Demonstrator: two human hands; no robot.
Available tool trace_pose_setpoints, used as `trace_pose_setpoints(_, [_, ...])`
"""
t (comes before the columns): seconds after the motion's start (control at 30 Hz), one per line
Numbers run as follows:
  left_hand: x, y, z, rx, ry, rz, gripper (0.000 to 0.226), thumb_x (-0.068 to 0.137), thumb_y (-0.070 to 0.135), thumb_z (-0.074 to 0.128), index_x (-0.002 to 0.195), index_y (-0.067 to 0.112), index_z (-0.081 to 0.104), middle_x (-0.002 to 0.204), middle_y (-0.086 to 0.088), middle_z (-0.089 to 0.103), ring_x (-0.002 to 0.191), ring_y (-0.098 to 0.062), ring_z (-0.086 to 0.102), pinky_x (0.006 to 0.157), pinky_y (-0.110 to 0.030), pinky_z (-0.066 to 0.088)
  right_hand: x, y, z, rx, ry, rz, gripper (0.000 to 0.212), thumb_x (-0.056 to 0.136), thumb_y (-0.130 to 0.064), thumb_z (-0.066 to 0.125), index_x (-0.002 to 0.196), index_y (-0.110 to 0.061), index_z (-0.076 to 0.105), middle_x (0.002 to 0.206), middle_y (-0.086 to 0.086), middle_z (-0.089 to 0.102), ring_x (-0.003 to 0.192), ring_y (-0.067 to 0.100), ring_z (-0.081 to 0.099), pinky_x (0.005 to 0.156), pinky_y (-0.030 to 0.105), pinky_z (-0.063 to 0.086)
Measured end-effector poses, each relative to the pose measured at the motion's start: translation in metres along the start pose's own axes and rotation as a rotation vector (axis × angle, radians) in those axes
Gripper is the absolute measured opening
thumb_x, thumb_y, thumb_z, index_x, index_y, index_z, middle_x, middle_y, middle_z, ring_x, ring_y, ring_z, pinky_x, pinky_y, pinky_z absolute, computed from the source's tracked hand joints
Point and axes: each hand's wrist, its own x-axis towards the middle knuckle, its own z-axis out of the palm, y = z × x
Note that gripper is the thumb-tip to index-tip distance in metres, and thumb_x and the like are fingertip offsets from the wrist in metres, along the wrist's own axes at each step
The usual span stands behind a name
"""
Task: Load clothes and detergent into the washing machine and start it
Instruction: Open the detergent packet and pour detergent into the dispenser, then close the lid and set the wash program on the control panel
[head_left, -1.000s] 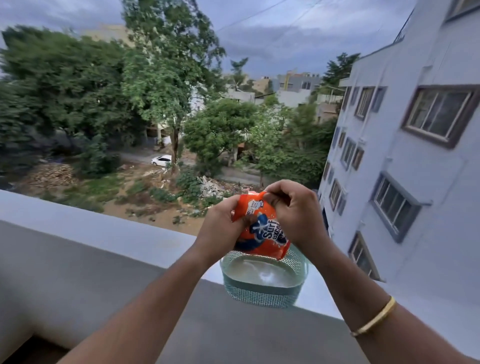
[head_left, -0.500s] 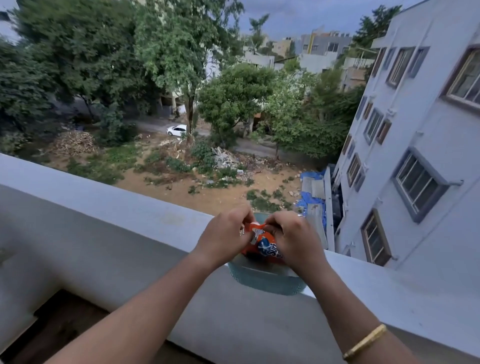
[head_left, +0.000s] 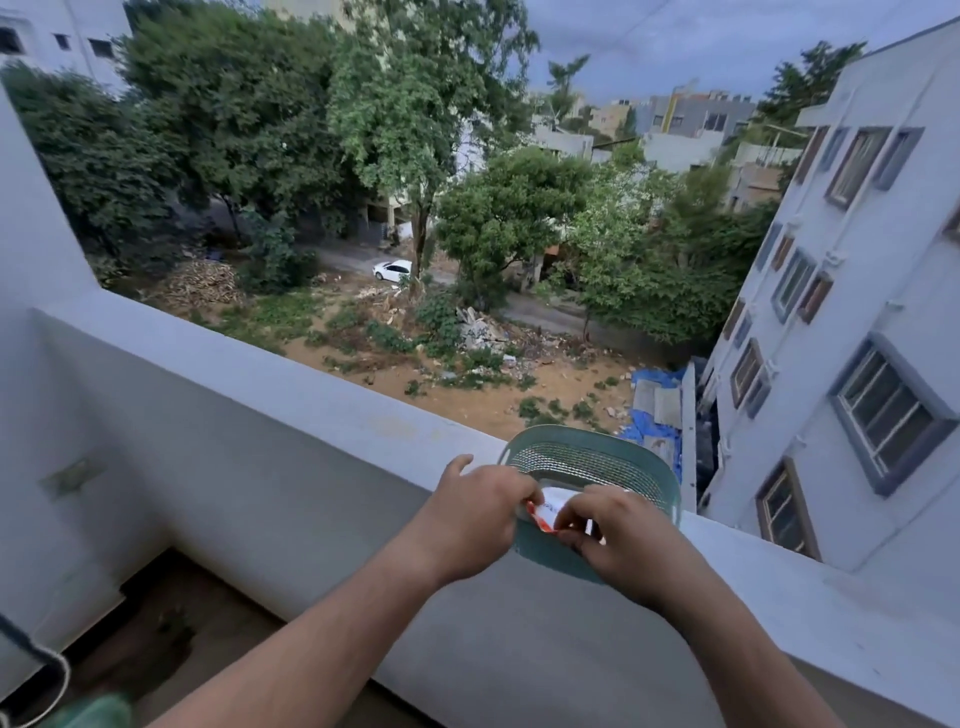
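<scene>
An orange and white detergent sachet (head_left: 546, 510) is pinched between both of my hands, just over a teal mesh basket (head_left: 597, 457) that stands on top of the balcony parapet. My left hand (head_left: 475, 514) grips the sachet's left side and my right hand (head_left: 618, 540) grips its right side. Most of the sachet is hidden by my fingers. The hands cover the basket's near rim. No washing machine or clothes are in view.
The grey parapet ledge (head_left: 291, 384) runs from upper left to lower right, with a long drop to open ground behind it. A grey building (head_left: 857, 312) rises at the right. A dark floor strip (head_left: 156, 623) and a cable (head_left: 47, 670) lie at the lower left.
My hands have lowered the sachet closer to the basket, and the view has tilted down. The sachet now shows its white inside between my fingers.
</scene>
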Motion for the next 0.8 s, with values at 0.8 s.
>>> trace_pose_setpoints(0.8, [-0.439,-0.183,0.012,-0.499,0.612,-0.880,0.030,0.103,0.017,0.069,0.133,0.018,0.073,0.138,-0.001,0.075,0.131,-0.017,0.068,0.116,-0.030,0.051,0.030,-0.380,0.201,0.293,-0.032,-0.649,0.017,0.093,-0.016,0.080,0.102,-0.030,0.077,0.102,-0.010,0.068,0.093,0.024,0.073,0.083,0.042,0.055])
